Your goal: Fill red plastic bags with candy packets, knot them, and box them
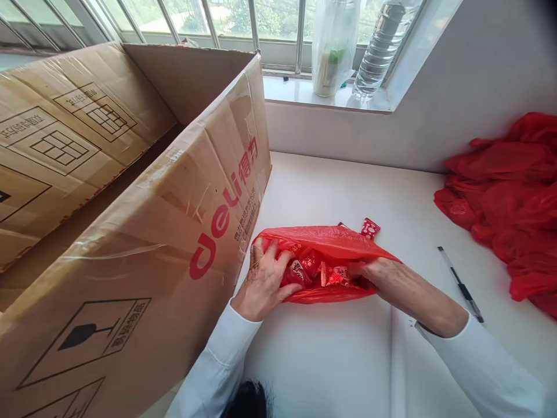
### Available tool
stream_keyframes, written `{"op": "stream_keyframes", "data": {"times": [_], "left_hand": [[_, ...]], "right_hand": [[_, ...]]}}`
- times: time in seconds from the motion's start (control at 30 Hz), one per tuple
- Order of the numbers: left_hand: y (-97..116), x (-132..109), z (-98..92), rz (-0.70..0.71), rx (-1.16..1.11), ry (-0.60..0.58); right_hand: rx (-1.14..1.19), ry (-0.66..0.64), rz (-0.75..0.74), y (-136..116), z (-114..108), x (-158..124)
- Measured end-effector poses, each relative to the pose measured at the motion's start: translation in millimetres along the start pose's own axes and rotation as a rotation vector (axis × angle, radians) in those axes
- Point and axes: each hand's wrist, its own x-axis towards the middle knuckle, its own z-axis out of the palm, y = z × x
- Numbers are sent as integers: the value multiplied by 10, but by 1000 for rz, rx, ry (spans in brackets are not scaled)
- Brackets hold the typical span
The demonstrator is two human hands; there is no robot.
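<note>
A thin red plastic bag [331,237] lies on the white table with its mouth spread open toward me. Inside it are several candies in shiny red wrappers, among them a candy with white lettering [298,271] and a candy with crimped ends [337,275]. My left hand [270,277] rests at the left end of the mouth, fingers apart and reaching in beside the candies. From the right, my right hand [369,271] reaches into the bag; its fingers are mostly hidden by the plastic. Another red-and-white wrapped candy [370,228] lies behind the bag.
A large open cardboard box [174,232] stands close on the left. To the right are a black pen [461,284] and a heap of red bags [500,197]. A plastic bottle [378,52] and a clear bag [333,52] stand on the windowsill [291,92].
</note>
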Motion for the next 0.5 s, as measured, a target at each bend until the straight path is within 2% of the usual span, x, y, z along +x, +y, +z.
{"op": "stream_keyframes", "data": {"times": [0.17,0.3,0.4,0.5], "left_hand": [[10,-42,-105,102,-65,-13],[24,-154,-222,149,-82,-13],[67,-243,-295,149,-92,35],[114,-262,-330,143,-112,108]], "right_hand": [[50,91,70,-66,-93,-61],[15,145,181,-68,-93,-75],[27,211,231,-57,-67,-57],[141,270,230,-60,-43,15]]}}
